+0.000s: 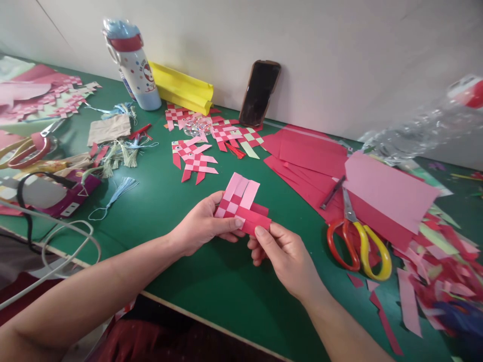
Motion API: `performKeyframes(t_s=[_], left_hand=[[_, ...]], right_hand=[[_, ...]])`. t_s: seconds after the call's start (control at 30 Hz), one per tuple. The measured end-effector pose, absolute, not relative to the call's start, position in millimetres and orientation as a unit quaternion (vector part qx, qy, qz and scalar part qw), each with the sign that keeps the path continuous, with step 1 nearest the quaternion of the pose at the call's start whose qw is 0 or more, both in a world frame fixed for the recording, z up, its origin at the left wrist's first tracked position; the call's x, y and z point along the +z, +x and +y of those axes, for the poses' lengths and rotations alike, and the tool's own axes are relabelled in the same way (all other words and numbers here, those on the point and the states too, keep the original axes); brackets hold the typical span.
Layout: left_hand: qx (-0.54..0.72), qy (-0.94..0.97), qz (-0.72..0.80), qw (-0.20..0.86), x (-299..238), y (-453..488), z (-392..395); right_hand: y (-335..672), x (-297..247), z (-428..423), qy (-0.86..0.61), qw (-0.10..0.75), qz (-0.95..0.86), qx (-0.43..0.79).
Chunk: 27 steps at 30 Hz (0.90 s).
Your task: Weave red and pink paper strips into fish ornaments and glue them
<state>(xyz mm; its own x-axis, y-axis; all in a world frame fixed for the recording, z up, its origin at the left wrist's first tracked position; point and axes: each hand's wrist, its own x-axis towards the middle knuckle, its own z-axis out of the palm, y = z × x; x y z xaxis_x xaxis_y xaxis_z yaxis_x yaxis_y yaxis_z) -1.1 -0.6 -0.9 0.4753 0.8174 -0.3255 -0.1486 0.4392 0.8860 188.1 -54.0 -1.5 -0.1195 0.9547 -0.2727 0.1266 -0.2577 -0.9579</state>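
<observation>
Both hands hold a small woven paper piece (241, 203) made of pink and red strips, just above the green table (196, 281). My left hand (206, 223) pinches its left side, thumb on top. My right hand (281, 251) grips the red strips at its lower right edge with thumb and fingers closed. Loose pink strip ends stick up at the back of the piece.
Finished woven paper pieces (198, 158) lie behind the hands. Red and pink sheets (313, 161) and scissors (358, 241) lie to the right, with paper scraps (441, 271). A phone (259, 93), yellow paper roll (181, 89) and bottle (134, 63) stand by the wall. Tassels (121, 153) and cords lie left.
</observation>
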Motion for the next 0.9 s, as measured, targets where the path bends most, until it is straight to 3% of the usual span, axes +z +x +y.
performKeyframes(t_s=[0.5, 0.67, 0.8, 0.9], left_hand=[[0.331, 0.419, 0.397, 0.747, 2, -3, 1], [0.363, 0.416, 0.395, 0.734, 2, -7, 6], [0.325, 0.531, 0.461, 0.632, -1, -15, 13], [0.331, 0.639, 0.538, 0.438, -1, -23, 19]], right_hand=[[190, 0, -52, -0.551, 0.349, -0.509, 0.562], [198, 2, -48, -0.555, 0.299, -0.516, 0.580], [205, 10, -45, -0.580, 0.189, -0.548, 0.573], [211, 17, -46, -0.573, 0.095, -0.593, 0.558]])
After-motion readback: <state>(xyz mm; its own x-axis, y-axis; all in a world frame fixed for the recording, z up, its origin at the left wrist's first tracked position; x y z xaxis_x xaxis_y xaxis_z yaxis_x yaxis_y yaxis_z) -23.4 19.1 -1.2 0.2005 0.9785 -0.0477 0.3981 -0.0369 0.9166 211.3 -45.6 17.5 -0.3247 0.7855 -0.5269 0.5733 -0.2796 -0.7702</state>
